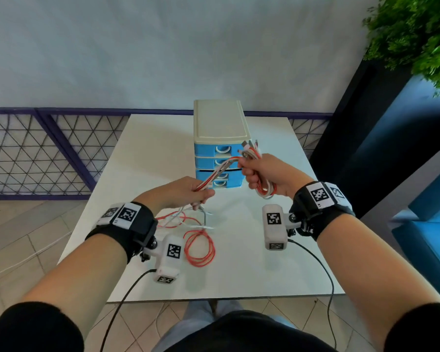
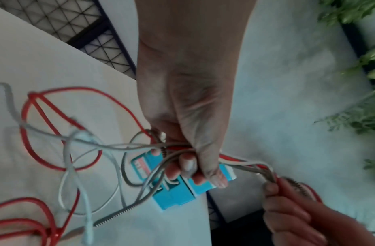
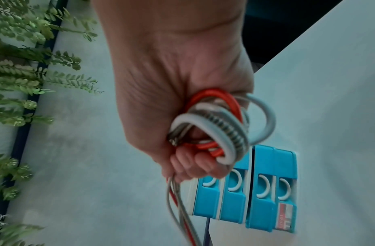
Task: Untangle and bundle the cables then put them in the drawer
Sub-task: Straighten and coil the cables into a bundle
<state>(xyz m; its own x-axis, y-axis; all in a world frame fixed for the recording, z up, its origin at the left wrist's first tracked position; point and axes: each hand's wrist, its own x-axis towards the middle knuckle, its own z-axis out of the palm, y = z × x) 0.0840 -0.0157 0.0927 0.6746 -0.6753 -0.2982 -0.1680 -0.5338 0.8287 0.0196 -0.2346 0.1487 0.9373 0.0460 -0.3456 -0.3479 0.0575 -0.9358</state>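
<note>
Several red, white and grey cables [image 1: 220,171] run in one strand between my two hands above the table. My right hand [image 1: 262,174] grips the folded bundle [image 3: 216,126] of loops in its fist, plug ends sticking up [image 1: 250,146]. My left hand [image 1: 188,191] pinches the same strand [image 2: 174,149] lower and to the left. From it the loose ends hang down onto the table, where red loops [image 1: 200,246] and white and grey cable [image 2: 81,149] lie tangled. Just behind the hands stands the blue drawer unit [image 1: 220,158] with a cream top; one lower drawer [image 1: 208,174] sits slightly ajar.
The white table [image 1: 264,275] ends at a purple mesh railing [image 1: 48,148] and a pale wall. A dark planter with green leaves [image 1: 417,34] stands at the right, blue seating [image 1: 429,224] beside it. Black leads [image 1: 323,270] trail from the wrist cameras.
</note>
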